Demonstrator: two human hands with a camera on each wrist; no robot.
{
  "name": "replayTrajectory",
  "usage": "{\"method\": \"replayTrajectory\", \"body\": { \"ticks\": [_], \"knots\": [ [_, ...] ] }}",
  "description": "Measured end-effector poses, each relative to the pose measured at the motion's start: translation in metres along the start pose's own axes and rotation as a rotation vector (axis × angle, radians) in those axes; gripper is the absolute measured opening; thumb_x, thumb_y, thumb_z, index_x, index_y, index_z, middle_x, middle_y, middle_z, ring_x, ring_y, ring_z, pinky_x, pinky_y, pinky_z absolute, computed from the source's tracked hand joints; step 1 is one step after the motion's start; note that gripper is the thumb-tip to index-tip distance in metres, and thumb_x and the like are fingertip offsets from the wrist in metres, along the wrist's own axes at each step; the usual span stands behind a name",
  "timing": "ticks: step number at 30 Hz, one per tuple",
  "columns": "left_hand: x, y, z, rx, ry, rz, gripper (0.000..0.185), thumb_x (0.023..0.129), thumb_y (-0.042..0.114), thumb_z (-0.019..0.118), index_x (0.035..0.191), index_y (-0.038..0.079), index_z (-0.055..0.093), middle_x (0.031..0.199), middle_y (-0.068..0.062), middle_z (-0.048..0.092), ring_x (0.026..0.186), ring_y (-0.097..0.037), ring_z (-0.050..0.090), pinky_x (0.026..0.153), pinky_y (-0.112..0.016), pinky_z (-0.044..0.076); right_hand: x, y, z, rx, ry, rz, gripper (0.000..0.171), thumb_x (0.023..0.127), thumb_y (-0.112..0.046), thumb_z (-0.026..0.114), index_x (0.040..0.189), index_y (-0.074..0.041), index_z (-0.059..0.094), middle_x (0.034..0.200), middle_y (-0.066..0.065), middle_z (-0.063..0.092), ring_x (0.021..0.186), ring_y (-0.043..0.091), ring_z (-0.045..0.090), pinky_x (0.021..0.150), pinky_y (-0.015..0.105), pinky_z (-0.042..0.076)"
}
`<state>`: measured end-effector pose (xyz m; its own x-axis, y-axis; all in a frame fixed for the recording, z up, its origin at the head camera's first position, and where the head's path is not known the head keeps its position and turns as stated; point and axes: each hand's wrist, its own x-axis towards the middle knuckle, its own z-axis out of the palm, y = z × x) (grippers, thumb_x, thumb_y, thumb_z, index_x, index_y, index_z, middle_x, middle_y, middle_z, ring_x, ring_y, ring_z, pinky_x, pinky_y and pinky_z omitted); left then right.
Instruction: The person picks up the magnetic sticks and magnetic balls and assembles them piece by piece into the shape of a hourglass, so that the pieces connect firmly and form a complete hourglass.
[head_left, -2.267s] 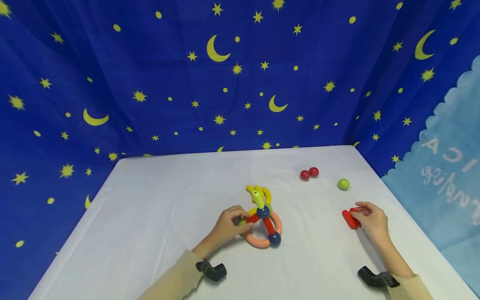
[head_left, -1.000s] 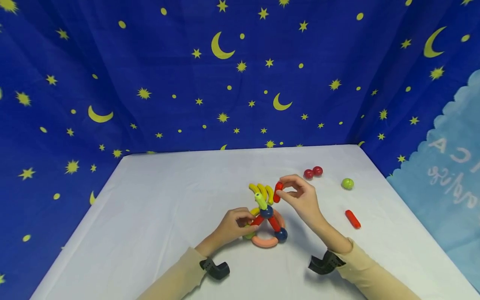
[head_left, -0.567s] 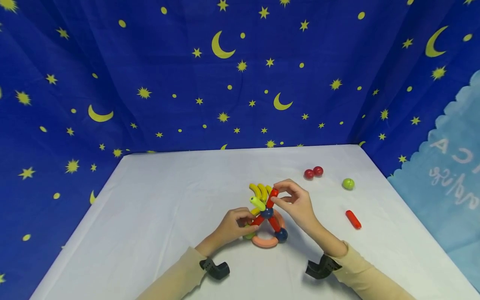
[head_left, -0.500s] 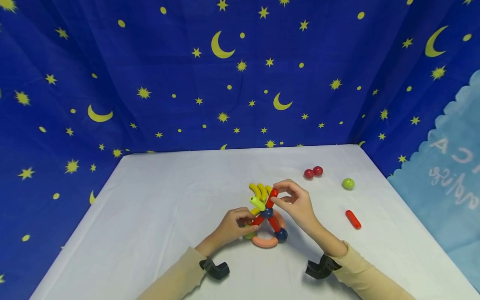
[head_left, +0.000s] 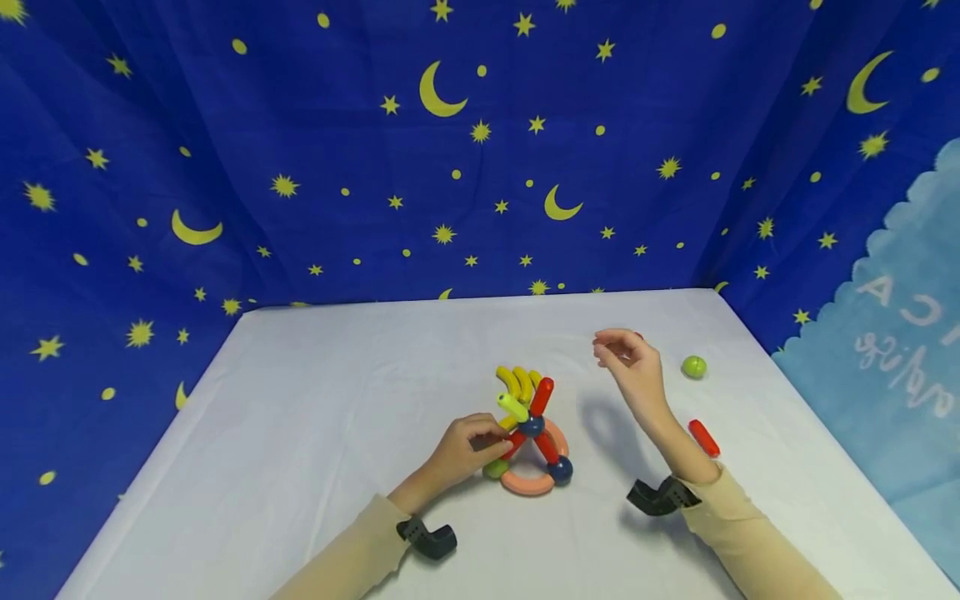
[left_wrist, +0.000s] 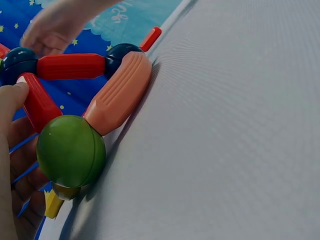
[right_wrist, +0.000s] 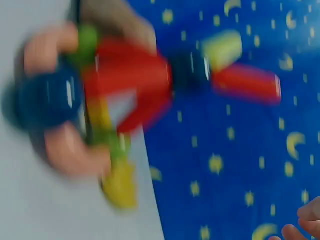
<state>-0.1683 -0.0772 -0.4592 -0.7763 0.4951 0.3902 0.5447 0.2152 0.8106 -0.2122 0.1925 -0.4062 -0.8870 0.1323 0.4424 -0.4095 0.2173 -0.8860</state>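
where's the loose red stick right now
In the head view the loose red stick lies on the white table, right side, just behind the right forearm and nearer than the green ball.

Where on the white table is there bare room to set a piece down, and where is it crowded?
Free: the wide stretch of table left of the left hand, and the far strip along the backdrop. Crowded: the middle, around the toy structure, and the right side, where the right hand, green ball and loose red rod sit.
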Motion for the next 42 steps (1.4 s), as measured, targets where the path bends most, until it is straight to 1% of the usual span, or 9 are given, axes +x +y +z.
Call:
{"method": "replayTrajectory", "body": {
  "ticks": [5,9,15,19,23,29,32,38,42],
  "knots": [
    [0.0,0.002,0.002,-0.039,0.031,-0.006,0.01,0.086,0.004,0.066,0.09,-0.003,0.071,0.08,-0.015,0.066,0.073,0.004,0.05,0.064,-0.018,0.047,0.024,0.026,-0.033,-0.248,0.18,0.033,0.018,0.087,-0.003,0.062,0.102,0.007,0.066,0.088,0.001,0.067,0.076,-0.006,0.055,0.067,0.006,0.045],
    [0.003,0.009,0.001,-0.044,0.111,-0.001,0.009,0.085,0.002,0.066,0.092,-0.003,0.071,0.081,-0.015,0.067,0.075,0.001,0.053,0.066,-0.026,0.048,0.034,0.044,-0.057,-0.438,0.249,0.075,0.022,0.085,-0.001,0.06,0.105,0.007,0.066,0.104,0.022,0.065,0.09,0.012,0.057,0.079,0.018,0.047],
    [0.006,0.019,-0.003,-0.007,0.23,0.032,0.015,0.083,0.002,0.069,0.097,-0.002,0.069,0.083,-0.013,0.065,0.078,-0.013,0.056,0.07,-0.032,0.048,0.037,0.068,-0.083,-0.586,0.195,0.254,0.036,0.081,0.002,0.056,0.116,0.012,0.058,0.124,0.036,0.051,0.122,0.047,0.043,0.106,0.053,0.032],
    [0.008,0.03,-0.004,-0.032,0.259,-0.003,0.018,0.084,0.003,0.068,0.102,0.0,0.069,0.087,-0.013,0.066,0.082,-0.021,0.057,0.073,-0.035,0.048,0.034,0.077,-0.091,-0.627,0.162,0.428,0.044,0.078,0.002,0.053,0.121,0.011,0.055,0.126,0.038,0.046,0.116,0.051,0.04,0.096,0.054,0.034],
    [0.008,0.045,-0.003,-0.083,0.282,-0.082,0.019,0.084,0.003,0.067,0.103,-0.001,0.069,0.09,-0.015,0.067,0.082,-0.009,0.057,0.074,-0.035,0.05,0.031,0.083,-0.096,-0.64,0.171,0.484,0.045,0.075,0.006,0.048,0.118,0.011,0.057,0.119,0.038,0.052,0.101,0.044,0.048,0.076,0.04,0.04],
    [0.011,0.056,-0.002,-0.099,0.318,-0.184,0.02,0.086,0.006,0.067,0.104,-0.002,0.069,0.097,-0.016,0.069,0.084,0.002,0.054,0.076,-0.024,0.048,0.031,0.087,-0.097,-0.628,0.213,0.453,0.039,0.078,0.005,0.047,0.115,0.014,0.057,0.123,0.037,0.054,0.117,0.045,0.049,0.096,0.049,0.042],
    [0.011,0.057,-0.002,-0.102,0.31,-0.23,0.021,0.087,0.008,0.067,0.105,0.0,0.069,0.099,-0.014,0.069,0.085,0.0,0.055,0.077,-0.024,0.047,0.032,0.079,-0.091,-0.59,0.241,0.425,0.037,0.08,0.003,0.051,0.116,0.013,0.057,0.12,0.035,0.056,0.112,0.042,0.051,0.092,0.044,0.043],
    [0.012,0.039,0.003,-0.117,0.313,-0.29,0.021,0.087,0.008,0.067,0.107,0.003,0.069,0.1,-0.011,0.07,0.085,-0.002,0.055,0.077,-0.023,0.046,0.032,0.039,-0.056,-0.448,0.179,0.253,0.034,0.083,-0.004,0.065,0.115,0.008,0.06,0.113,0.026,0.062,0.089,0.014,0.057,0.069,0.005,0.04],
    [0.013,0.027,0.007,-0.123,0.319,-0.296,0.021,0.087,0.01,0.067,0.107,0.007,0.07,0.1,-0.008,0.07,0.086,-0.004,0.056,0.077,-0.022,0.046,0.023,0.013,-0.028,-0.307,0.05,0.166,0.036,0.084,-0.007,0.068,0.117,0.006,0.06,0.111,0.024,0.062,0.079,-0.007,0.052,0.067,0.003,0.043]
  ]
}}
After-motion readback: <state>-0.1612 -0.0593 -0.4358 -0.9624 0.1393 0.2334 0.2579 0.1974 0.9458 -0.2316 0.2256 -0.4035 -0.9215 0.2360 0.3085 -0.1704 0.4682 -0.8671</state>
